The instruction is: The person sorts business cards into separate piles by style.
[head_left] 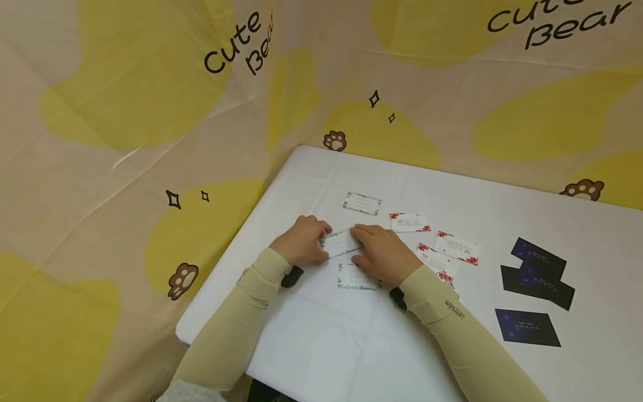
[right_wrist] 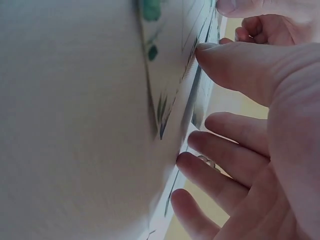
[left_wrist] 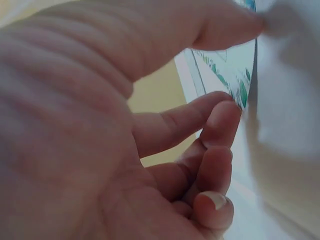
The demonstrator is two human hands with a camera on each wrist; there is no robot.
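Observation:
A white business card with a green leaf border (head_left: 340, 244) lies between my two hands. My left hand (head_left: 303, 241) holds its left end, thumb at the near corner and a fingertip at the far one. The right hand (head_left: 384, 251) grips the other end between thumb and index finger; its remaining fingers (right_wrist: 225, 155) are spread in the right wrist view. A matching leaf-border card (head_left: 361, 203) lies farther back. Another leaf-border card (head_left: 354, 276) lies nearer me, its right part overlapped by my right hand in the head view.
White cards with red flowers (head_left: 409, 222) lie right of my right hand, one partly covered by my sleeve. Several dark blue cards (head_left: 527, 327) lie farther right, some overlapping. The white table (head_left: 301, 335) ends at left, beside a yellow-patterned cloth (head_left: 201, 234).

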